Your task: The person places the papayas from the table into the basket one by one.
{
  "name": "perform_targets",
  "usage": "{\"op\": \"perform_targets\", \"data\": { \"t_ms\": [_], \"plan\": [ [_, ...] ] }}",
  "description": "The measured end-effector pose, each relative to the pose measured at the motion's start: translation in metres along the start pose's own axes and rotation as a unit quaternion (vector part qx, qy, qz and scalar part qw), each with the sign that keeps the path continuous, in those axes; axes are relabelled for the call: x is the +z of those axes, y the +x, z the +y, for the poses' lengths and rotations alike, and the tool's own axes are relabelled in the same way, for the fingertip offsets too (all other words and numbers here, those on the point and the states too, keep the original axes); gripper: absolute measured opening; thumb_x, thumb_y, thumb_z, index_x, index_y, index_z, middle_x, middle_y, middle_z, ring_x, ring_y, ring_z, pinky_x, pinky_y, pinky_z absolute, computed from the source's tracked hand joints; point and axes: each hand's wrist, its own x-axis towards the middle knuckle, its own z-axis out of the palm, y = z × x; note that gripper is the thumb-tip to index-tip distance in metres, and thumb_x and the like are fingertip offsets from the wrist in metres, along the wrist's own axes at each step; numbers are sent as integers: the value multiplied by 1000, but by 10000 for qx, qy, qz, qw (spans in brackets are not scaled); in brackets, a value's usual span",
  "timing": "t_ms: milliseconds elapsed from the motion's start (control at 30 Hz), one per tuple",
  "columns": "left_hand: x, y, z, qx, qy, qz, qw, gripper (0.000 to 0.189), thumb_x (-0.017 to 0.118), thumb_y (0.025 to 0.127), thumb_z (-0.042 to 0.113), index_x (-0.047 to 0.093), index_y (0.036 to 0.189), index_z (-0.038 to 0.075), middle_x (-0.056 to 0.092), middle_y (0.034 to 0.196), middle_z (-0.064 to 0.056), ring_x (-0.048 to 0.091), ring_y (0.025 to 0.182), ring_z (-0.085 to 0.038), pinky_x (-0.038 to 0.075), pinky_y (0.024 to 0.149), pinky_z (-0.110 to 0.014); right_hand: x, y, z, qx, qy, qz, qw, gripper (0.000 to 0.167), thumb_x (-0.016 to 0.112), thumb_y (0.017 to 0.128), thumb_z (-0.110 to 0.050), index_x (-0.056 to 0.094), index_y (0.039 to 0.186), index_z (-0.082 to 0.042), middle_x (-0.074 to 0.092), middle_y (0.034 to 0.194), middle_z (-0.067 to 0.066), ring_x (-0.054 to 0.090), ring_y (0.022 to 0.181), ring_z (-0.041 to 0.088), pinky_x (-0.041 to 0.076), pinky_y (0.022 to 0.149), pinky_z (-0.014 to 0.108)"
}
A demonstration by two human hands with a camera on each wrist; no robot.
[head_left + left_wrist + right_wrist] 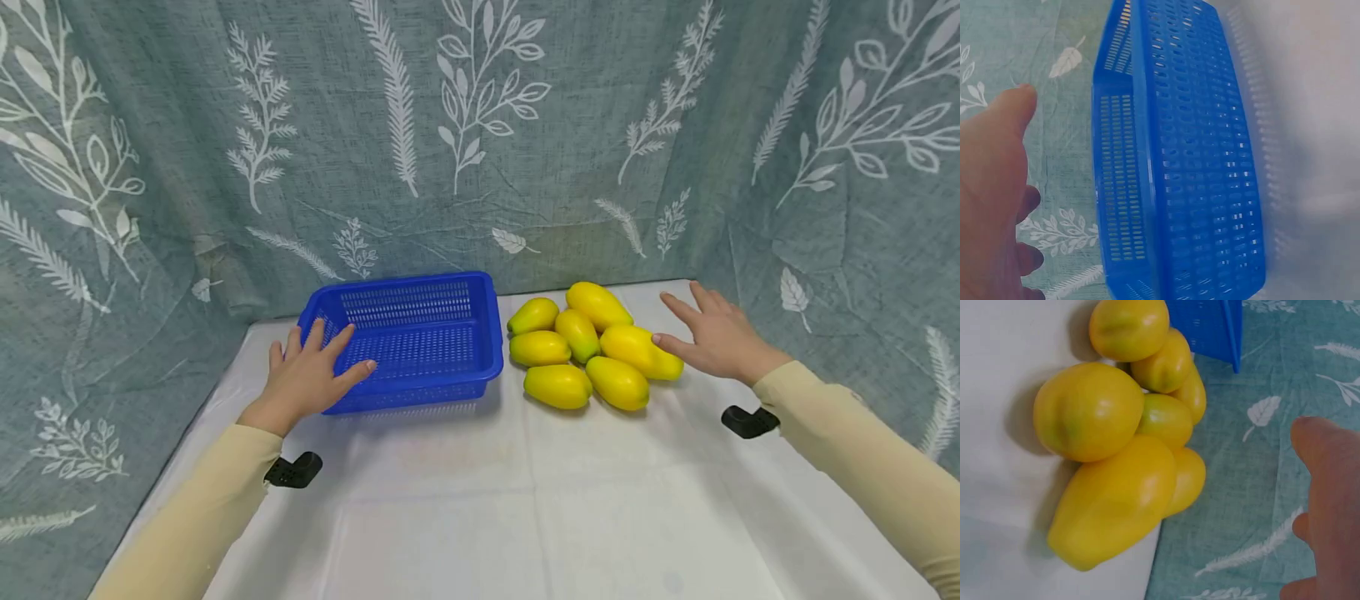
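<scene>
A blue plastic basket (pixel 420 385) with slotted walls stands on the left half of the white table, with nothing inside it. My left hand (pixel 300 379) hovers over its left side, fingers spread and holding nothing. In the left wrist view the thumb (pixel 1013 109) shows beside the basket (pixel 1204 144). To the basket's right lie several yellow mangoes (pixel 558 387), some greenish at one end. My right hand (pixel 716 337) is raised at the right of this group, palm down, its fingers extended. Its thumb overlaps the rightmost mango (pixel 637 350) in the head view; the right wrist view shows a gap between hand and mangoes (pixel 1113 503).
A white cloth (pixel 450 517) covers the table. Behind and on both sides hangs a grey-green curtain (pixel 315 125) with white leaf patterns. Black camera mounts (pixel 294 471) sit under both wrists.
</scene>
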Motion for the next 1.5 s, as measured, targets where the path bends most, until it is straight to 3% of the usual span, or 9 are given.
{"op": "perform_targets", "data": {
  "t_ms": [200, 400, 667, 833, 1100, 1267, 1500],
  "plan": [
    [16, -7, -7, -178, -88, 66, 9998, 95, 43, 96, 73, 23, 162, 8, 5, 162, -42, 1, 145, -71, 2, 106, -87, 4, -3, 3, -19, 40, -19, 10000, 81, 46, 104, -57, 24, 161, -4, 5, 161, 44, 13, 143, 70, 16, 111, 82],
    [47, -14, -10, -378, -170, 341, 9986, 88, 49, 96, 69, 38, 155, 4, 19, 158, -44, 8, 143, -73, 5, 105, -89, 9, -5, 7, 35, 112, -45, 9999, 82, 46, 103, -58, 24, 161, -4, 4, 162, 43, 12, 143, 71, 15, 112, 82],
    [80, -18, -11, -586, -479, 1256, 9892, 69, 50, 102, 58, 55, 139, 0, 45, 141, -41, 16, 143, -69, 5, 106, -87, 17, -3, 11, 37, -22, -9, 10000, 81, 47, 103, -57, 26, 161, -4, 10, 161, 44, 16, 144, 68, 20, 112, 80],
    [83, -17, -11, -510, -411, 1495, 9866, 64, 51, 103, 54, 57, 134, -2, 50, 131, -41, 24, 137, -68, 5, 106, -88, 19, -3, 12, 39, 31, -15, 10000, 81, 47, 104, -57, 26, 160, -3, 10, 160, 45, 15, 144, 68, 20, 111, 80],
    [85, -14, -11, -505, -323, 1393, 9884, 64, 50, 103, 54, 56, 136, -1, 49, 130, -43, 27, 135, -69, 6, 105, -87, 19, 3, 15, 120, 166, -45, 9998, 82, 47, 103, -57, 24, 161, -4, 8, 161, 44, 15, 144, 69, 20, 110, 82],
    [83, -17, -16, -565, -249, 1388, 9884, 65, 49, 104, 55, 56, 136, -1, 49, 131, -43, 28, 134, -70, 7, 104, -88, 21, 24, 12, 142, 721, -231, 9970, 83, 49, 103, -55, 22, 161, -2, 9, 161, 44, 15, 145, 67, 22, 111, 80],
    [82, -16, -13, -524, -244, 1307, 9897, 64, 49, 104, 55, 56, 137, 0, 51, 130, -41, 30, 133, -69, 8, 105, -89, 38, 50, 15, 346, 1582, -734, 9841, 81, 54, 103, -47, 21, 161, 0, 21, 162, 37, 22, 147, 58, 23, 117, 73]
  ]
}}
